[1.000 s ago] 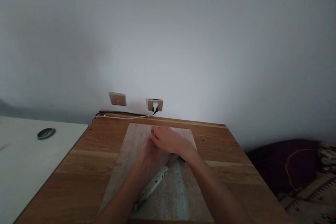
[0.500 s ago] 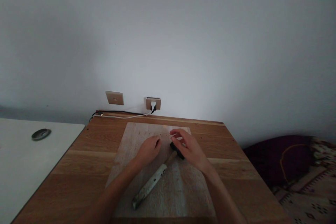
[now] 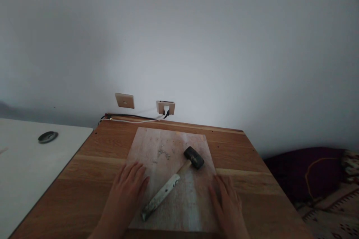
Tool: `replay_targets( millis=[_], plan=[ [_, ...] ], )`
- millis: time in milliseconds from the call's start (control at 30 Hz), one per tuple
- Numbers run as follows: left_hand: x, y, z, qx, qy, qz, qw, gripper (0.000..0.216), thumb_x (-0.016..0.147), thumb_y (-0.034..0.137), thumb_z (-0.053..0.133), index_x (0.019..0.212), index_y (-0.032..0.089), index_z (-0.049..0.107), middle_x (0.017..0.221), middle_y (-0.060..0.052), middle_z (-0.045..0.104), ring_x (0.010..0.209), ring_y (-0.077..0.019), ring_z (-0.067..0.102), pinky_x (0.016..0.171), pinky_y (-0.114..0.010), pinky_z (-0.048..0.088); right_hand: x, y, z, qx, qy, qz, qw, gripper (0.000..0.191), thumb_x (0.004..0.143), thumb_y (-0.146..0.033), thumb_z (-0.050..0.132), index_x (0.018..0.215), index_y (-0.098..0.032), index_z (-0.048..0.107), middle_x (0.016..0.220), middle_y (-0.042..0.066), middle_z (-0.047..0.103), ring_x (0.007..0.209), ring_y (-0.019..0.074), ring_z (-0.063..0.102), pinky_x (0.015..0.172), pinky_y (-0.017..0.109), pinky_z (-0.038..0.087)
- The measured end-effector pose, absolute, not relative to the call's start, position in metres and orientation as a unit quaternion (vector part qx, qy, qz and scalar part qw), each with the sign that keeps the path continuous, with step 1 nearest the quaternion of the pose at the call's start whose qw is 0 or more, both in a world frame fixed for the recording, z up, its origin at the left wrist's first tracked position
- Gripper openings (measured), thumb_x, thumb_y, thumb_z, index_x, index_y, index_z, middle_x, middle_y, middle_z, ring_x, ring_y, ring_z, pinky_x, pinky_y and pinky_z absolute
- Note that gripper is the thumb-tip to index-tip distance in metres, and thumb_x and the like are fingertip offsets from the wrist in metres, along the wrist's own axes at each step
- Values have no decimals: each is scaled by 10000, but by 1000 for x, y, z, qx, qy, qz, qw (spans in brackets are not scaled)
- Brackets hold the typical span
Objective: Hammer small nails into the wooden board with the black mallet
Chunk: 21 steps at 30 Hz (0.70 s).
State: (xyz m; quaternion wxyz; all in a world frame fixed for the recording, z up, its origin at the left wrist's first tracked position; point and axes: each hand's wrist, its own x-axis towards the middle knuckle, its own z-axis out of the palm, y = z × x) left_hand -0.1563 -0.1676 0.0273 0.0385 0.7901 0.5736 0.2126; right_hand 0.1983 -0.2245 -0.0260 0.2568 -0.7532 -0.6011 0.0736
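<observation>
A pale wooden board (image 3: 179, 209) lies flat on a brown wooden table. On it rests a hammer (image 3: 193, 157) with a black head, its white-wrapped handle slanting down to the left. Several small metal nails or screws (image 3: 163, 152) are scattered on the board's upper left part, too small to tell which. My left hand (image 3: 127, 185) lies open over the board's left edge, fingers stretched out. At the right edge, my right hand (image 3: 227, 199) is open too, fingers extended. Neither hand holds anything.
A row of small holes or dots crosses the board's far end. Behind the wooden table (image 3: 92, 168) are a socket with a plug (image 3: 166, 109), cables (image 3: 131, 121) and a wall plate (image 3: 125, 101). A white surface (image 3: 25, 168) with a dark oval dish (image 3: 48, 137) adjoins at left; purple cloth (image 3: 305, 171) lies right.
Both hands have drawn back from the board's middle toward me and apart, to its left and right edges. The small metal pieces and the hammer head are now uncovered.
</observation>
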Motion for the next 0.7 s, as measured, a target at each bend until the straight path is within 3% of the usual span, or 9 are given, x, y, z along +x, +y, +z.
replay_targets(
  millis=[167, 400, 567, 700],
  plan=[
    [-185, -194, -2, 777, 599, 189, 37, 424, 973, 333, 450, 1334, 234, 650, 1311, -102, 716, 1223, -293, 665, 1062, -450, 534, 199, -223, -30, -709, -658, 60, 246, 546, 1018, -519, 375, 1390, -177, 579, 1477, 167, 584, 1530, 377, 298, 1192, 686, 299],
    [-237, -192, 14, 739, 658, 144, -20, 422, 974, 339, 428, 1306, 193, 643, 1273, -134, 729, 1201, -300, 676, 1224, -551, 345, 146, -202, -18, -632, -735, 97, 226, 468, 1027, -448, 437, 1424, -241, 575, 1498, 102, 584, 1553, 332, 254, 1226, 658, 273],
    [-283, -191, 18, 715, 689, 107, -43, 388, 976, 306, 372, 1206, 203, 668, 1307, -157, 702, 1268, -340, 625, 1167, -616, 375, 98, -192, -10, -609, -755, 123, 209, 485, 1042, -455, 437, 1445, -218, 567, 1531, 96, 553, 1566, 327, 209, 1244, 639, 259],
    [-308, -191, 14, 673, 729, 97, -79, 425, 978, 339, 375, 1265, 163, 634, 1412, -200, 620, 1284, -381, 601, 1115, -619, 423, 80, -188, -2, -588, -776, 118, 194, 511, 1051, -446, 419, 1486, -200, 525, 1569, 93, 508, 1555, 340, 247, 1239, 642, 266]
  ],
)
